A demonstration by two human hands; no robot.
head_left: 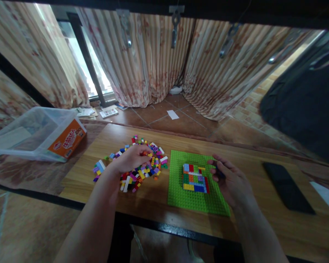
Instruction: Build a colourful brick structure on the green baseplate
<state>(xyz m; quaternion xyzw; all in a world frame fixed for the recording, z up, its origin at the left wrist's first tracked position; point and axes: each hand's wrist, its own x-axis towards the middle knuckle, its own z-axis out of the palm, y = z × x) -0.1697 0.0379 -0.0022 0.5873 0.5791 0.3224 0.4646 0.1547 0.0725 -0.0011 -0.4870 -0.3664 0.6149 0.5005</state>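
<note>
My left hand (135, 157) is over a heap of loose toy building bricks (142, 171) in many colours. Its fingers are closed in a pinch among the bricks; what they hold, if anything, is hidden. A yellow brick (152, 161) shows just past the fingertips. Over the right side of a green baseplate (178, 199), my right hand (230, 179) has its fingers curled around a dark blue brick (220, 172). On the baseplate sits a low block of joined bricks (195, 178), coloured red, blue, yellow, green, white and orange.
A black phone-like slab (287, 186) lies on the wooden table (153, 208) at right, with a white paper (327, 197) beside it. A clear plastic bin (41, 135) with an orange label stands at left. Curtains (142, 62) hang behind, and papers (109, 113) lie beyond the table.
</note>
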